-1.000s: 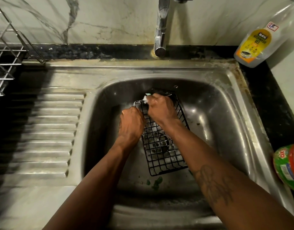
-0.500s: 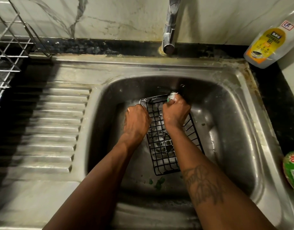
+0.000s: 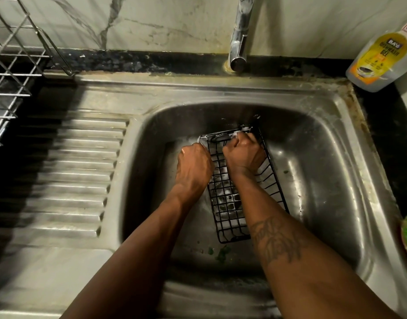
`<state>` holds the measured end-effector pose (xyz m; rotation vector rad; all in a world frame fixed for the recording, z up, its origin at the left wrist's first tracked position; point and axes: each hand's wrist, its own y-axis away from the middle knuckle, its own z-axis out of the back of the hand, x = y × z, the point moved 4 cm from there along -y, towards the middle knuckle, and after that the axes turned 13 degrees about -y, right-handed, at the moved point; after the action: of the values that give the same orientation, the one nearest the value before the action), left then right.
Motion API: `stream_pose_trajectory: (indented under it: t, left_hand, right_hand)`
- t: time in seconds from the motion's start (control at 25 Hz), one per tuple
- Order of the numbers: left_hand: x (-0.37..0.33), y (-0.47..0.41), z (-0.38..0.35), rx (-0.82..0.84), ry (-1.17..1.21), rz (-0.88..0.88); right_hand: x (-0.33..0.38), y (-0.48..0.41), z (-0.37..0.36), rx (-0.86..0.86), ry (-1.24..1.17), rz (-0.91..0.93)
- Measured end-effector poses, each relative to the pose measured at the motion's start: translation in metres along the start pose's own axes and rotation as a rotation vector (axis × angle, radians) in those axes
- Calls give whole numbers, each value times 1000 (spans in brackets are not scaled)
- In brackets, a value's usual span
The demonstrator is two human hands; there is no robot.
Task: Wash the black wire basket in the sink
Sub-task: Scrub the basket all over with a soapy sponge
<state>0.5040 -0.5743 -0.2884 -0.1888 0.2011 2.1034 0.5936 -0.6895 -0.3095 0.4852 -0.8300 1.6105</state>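
While the left hand (image 3: 194, 168) grips the black wire basket (image 3: 223, 203) by its rim, the right hand (image 3: 243, 155), clenching a foamy pad (image 3: 241, 134), should scrub every far-end crossing.

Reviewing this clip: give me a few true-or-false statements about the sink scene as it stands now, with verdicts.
1. The black wire basket lies inside the sink basin. True.
2. The left hand grips the basket's left rim. True.
3. The dishwash gel bottle stands left of the faucet. False: it stands to the right of it.
4. The right hand holds the faucet. False: it is inside the basket at its far end, gripping a foamy scrubber.
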Motion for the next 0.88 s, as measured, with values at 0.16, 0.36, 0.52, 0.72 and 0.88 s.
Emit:
stream_pose_trajectory:
  t: [0.16,0.36,0.52,0.72,0.88]
  left_hand:
    - [4,0,0,-11,36,23]
    - [5,-5,2,-17,-76,-10]
    - [9,-7,-1,3,-130,15]
    - [7,-5,2,-18,-42,29]
    - [4,-6,5,-3,-138,-8]
  right_hand:
    - [14,2,-17,103,-269,-376]
    - [27,11,-48,285,-1271,-1175]
    - [26,21,-46,167,-1502,-1252]
    - [15,15,-40,507,-435,-297]
    - [16,29,-23,257,-311,-200]
